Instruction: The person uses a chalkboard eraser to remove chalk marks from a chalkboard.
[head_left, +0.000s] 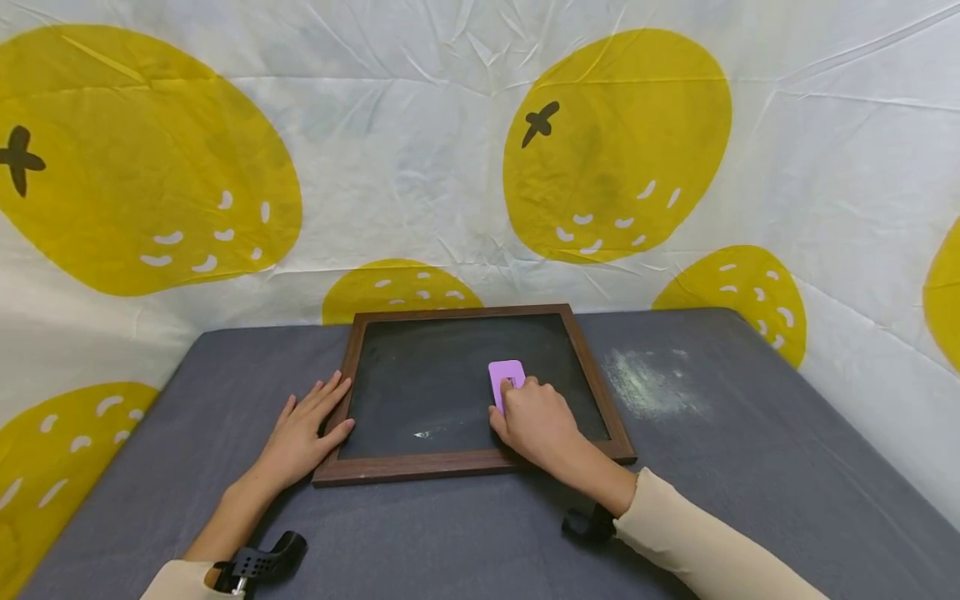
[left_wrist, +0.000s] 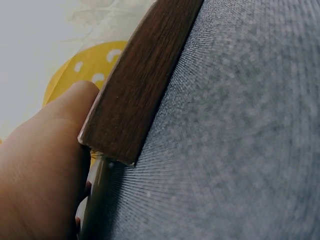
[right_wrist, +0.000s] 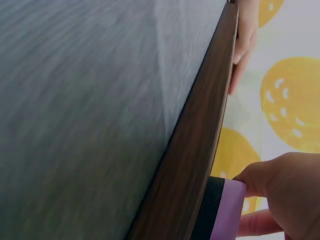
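Note:
A small chalkboard (head_left: 435, 375) with a brown wooden frame (left_wrist: 135, 85) lies on the grey cloth. My right hand (head_left: 540, 421) grips a purple chalkboard eraser (head_left: 504, 371) on the right half of the board. In the right wrist view the eraser (right_wrist: 229, 210) shows a dark felt layer under its purple body, between thumb and fingers. My left hand (head_left: 296, 437) rests at the board's left side, fingers extended, with fingertips and thumb on the frame. One small white chalk mark (head_left: 423, 434) shows near the board's lower edge.
Grey cloth (head_left: 450, 533) covers the table. White chalk dust (head_left: 648, 383) is smeared on it to the right of the board. Behind hangs a white curtain (head_left: 405, 167) printed with yellow fruit. Each wrist wears a black camera mount (head_left: 270, 558).

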